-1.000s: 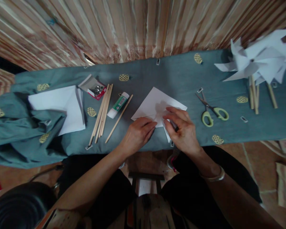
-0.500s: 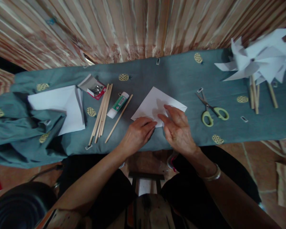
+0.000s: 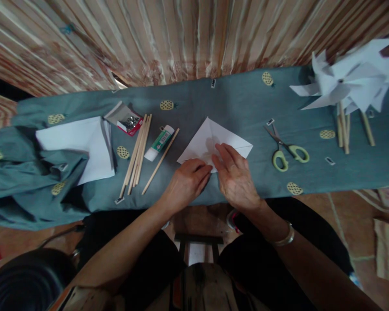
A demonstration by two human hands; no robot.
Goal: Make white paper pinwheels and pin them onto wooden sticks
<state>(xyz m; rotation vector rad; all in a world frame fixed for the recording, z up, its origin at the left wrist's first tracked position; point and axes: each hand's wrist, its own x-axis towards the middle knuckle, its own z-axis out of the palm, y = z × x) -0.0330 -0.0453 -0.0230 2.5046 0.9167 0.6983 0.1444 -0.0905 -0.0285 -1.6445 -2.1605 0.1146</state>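
A white sheet of paper point(image 3: 205, 134), with fold lines across it, lies cornerwise on the cloth in front of me. My left hand point(image 3: 189, 179) has its fingers curled together on the near-left edge, thumb and forefinger holding the paper by its near corner. Over the right part of the sheet, my right hand point(image 3: 235, 175) lies with stretched fingers, their tips resting on the surface. A bracelet circles that wrist. To the right of the paper, green-handled scissors point(image 3: 287, 151) lie with the blades slightly parted.
Left of the paper are a glue stick point(image 3: 160, 143), a single wooden stick point(image 3: 160, 162), several more sticks point(image 3: 136, 155), a small box of metal pins point(image 3: 129, 122) and stacked white paper point(image 3: 99, 151). White paper pinwheels point(image 3: 340, 82) on sticks lie far right. A striped curtain point(image 3: 181, 39) hangs behind.
My right hand has slid slightly left over the paper, with its fingers closer together, and uncovered a fold line on the right. My left hand stays at the near edge.
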